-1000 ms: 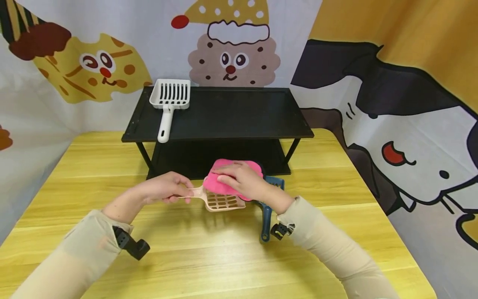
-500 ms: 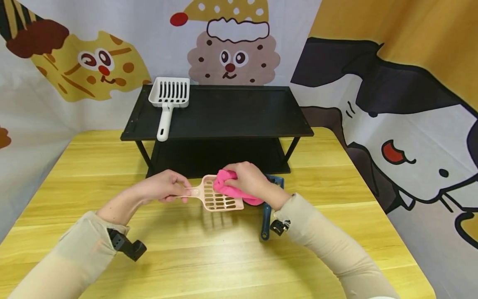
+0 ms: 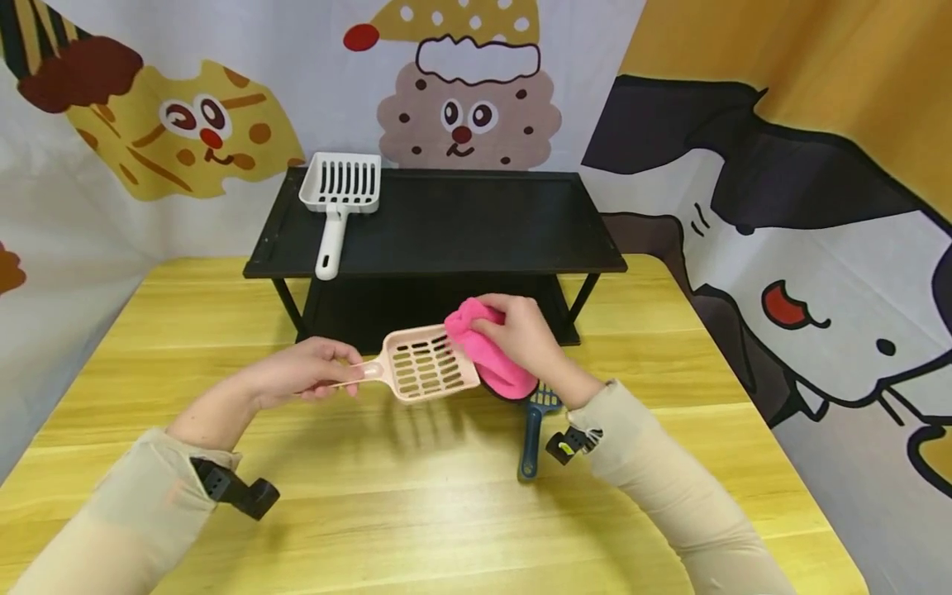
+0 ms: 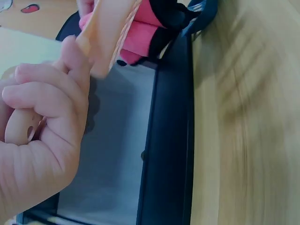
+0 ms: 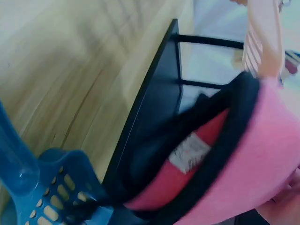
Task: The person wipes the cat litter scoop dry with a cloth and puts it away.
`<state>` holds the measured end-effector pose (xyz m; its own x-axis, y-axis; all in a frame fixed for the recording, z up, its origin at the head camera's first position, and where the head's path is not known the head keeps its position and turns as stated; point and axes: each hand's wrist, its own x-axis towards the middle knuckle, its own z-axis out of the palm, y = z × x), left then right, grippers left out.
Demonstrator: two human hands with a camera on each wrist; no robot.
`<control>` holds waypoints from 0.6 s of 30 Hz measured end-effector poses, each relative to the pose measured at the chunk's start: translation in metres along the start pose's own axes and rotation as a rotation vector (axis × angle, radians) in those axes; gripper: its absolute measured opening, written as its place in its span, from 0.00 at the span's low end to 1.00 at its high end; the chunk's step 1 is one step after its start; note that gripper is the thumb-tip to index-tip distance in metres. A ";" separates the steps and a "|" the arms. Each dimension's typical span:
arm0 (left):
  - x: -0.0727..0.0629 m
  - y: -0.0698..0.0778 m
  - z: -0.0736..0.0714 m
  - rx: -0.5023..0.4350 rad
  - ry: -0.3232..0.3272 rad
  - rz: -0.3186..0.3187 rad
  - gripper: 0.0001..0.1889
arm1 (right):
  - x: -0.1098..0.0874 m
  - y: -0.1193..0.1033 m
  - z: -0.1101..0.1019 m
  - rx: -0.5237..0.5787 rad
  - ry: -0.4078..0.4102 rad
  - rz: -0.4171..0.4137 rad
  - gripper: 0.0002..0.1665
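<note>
Peach scoop (image 3: 426,368) has 1 corner hidden behind the pink cloth (image 3: 494,361).

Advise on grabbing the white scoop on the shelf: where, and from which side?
Probably best by the handle of the white scoop, from the front. It is slim and points toward the person, its end reaching the front edge of the black shelf; the wide slotted head lies farther back.

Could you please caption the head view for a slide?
Left hand holding a slotted peach scoop, right hand a pink cloth.
</note>
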<state>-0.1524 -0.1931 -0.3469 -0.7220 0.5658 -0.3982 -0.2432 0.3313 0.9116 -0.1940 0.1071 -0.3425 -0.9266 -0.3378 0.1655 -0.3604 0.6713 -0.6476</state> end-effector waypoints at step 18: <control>0.021 -0.012 0.008 -0.289 0.008 -0.102 0.08 | -0.021 -0.015 0.034 -0.158 0.162 -0.290 0.20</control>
<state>-0.1594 -0.1787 -0.3669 -0.6892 0.5341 -0.4896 -0.4884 0.1566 0.8584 -0.1659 0.0817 -0.3617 -0.7839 -0.4288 0.4491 -0.6111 0.6607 -0.4358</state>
